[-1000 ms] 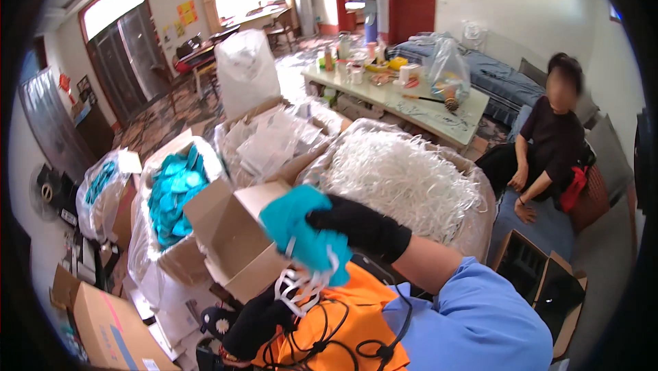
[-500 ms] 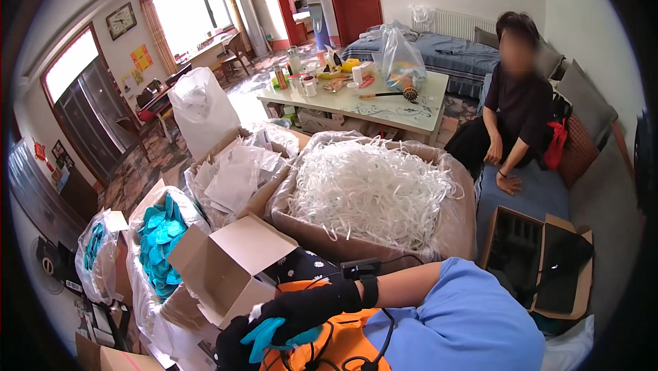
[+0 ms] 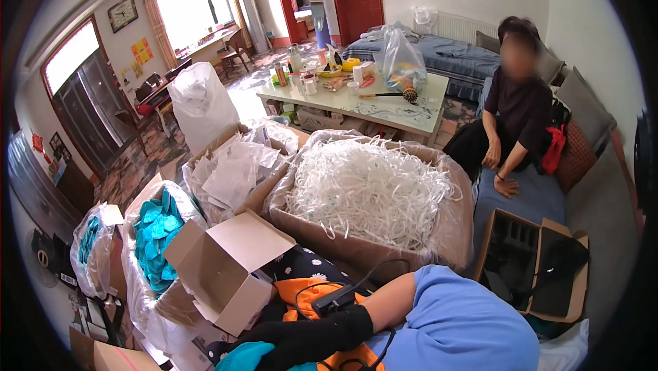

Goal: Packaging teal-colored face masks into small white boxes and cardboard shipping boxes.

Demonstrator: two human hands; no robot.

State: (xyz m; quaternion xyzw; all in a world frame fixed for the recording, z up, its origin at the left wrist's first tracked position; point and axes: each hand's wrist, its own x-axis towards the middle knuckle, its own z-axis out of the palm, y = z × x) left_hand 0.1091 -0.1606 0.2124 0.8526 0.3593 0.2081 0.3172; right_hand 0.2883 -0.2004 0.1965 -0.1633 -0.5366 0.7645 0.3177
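My right hand [image 3: 295, 345], in a black glove, is low in the view with its fingers curled over soft turquoise pieces [image 3: 248, 357]. They stick out on its left side, cut by the lower edge. My left hand does not show. Just beyond stands an opened cardboard box [image 3: 223, 278] with its flaps up and a bare inside. A lined box to its left holds a heap of similar turquoise pieces [image 3: 157, 241]. An orange cloth [image 3: 308, 297] lies across my lap, with a small black device [image 3: 336, 300] and cable above my wrist.
A large lined carton [image 3: 329, 247] full of thin white strips [image 3: 373, 193] stands ahead. Beside it is a box of white translucent sheets [image 3: 236, 169]. A person [image 3: 517, 103] sits at the right near a box with black inserts [image 3: 510, 254]. Farther off is a cluttered table [image 3: 384, 107].
My right hand has moved down with the turquoise pieces, closer to the lower edge. The dark-gloved left hand seen beside it before is out of sight. The view has shifted slightly.
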